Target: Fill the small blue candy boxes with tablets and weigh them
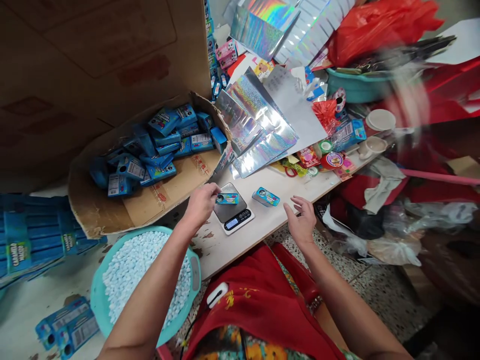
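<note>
fingers of our left hand (201, 206) pinch a blue tin (228, 198) at the scale (240, 220). our right hand (302, 220) — fingers apart, empty — is near another tin (266, 197).

A flat, square, metal-topped digital scale (234, 205) stands on the long white tabletop (258, 230). One small blue oblong tin (229, 198) is over its plate, at the left hand's (202, 206) fingers; a second blue oblong tin (266, 196) lies just right of the scale, between it and the right hand (303, 220). Left of the scale is a brown cardboard box (140, 207), small blue printed packets (163, 145) heaped inside. Before the box sits a round turquoise plastic basin (98, 282) holding pale-blue pellets (131, 270). Behind the tins lie shiny holographic sheets (268, 130); behind them to the right, a red plastic bag (382, 27) tops a turquoise tub (356, 92).
</note>
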Demonstrator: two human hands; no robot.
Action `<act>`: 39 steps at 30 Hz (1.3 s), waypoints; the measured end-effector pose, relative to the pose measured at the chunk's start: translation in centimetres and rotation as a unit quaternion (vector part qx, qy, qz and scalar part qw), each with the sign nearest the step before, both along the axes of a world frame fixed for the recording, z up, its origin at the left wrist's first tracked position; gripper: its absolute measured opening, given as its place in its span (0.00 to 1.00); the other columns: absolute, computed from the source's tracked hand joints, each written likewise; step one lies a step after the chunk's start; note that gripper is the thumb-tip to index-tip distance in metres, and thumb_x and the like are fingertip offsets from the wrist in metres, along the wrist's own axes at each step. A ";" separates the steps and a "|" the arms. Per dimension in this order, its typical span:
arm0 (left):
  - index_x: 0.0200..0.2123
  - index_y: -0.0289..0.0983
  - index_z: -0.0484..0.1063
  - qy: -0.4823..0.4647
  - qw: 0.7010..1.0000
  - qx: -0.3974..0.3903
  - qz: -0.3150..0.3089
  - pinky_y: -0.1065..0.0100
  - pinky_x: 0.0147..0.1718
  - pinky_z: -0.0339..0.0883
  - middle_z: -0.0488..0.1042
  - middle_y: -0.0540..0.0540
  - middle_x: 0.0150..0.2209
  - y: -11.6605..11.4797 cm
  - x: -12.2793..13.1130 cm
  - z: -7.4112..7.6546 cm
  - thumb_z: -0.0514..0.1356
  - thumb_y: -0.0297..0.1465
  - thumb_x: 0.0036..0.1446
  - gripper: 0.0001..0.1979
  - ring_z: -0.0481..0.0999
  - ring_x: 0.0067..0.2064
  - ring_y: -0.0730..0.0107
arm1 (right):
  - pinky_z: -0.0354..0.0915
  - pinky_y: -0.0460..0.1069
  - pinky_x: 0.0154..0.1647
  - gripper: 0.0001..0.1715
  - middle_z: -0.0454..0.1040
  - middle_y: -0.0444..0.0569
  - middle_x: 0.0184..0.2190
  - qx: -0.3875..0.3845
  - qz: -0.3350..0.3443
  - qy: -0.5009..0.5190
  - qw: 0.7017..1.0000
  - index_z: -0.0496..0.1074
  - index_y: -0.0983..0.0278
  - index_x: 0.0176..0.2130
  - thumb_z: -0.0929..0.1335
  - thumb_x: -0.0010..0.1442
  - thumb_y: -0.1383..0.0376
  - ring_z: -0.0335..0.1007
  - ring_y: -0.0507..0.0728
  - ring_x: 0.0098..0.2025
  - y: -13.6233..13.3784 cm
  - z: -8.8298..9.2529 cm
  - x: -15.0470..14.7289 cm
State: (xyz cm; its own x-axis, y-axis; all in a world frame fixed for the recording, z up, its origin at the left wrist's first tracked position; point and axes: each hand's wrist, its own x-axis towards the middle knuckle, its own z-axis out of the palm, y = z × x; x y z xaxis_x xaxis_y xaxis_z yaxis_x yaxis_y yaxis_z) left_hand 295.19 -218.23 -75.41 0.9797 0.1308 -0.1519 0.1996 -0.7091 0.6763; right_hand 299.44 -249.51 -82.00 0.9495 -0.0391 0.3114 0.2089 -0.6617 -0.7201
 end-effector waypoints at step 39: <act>0.52 0.42 0.66 0.214 0.964 0.036 0.155 0.65 0.38 0.66 0.77 0.45 0.41 3.6 -12.1 3.3 0.55 0.46 0.54 0.24 0.76 0.42 0.57 | 0.62 0.63 0.53 0.25 0.67 0.60 0.50 -0.143 0.150 -0.124 0.970 0.68 0.65 0.51 0.72 0.55 0.60 0.63 0.65 0.54 6.2 0.7 -2.3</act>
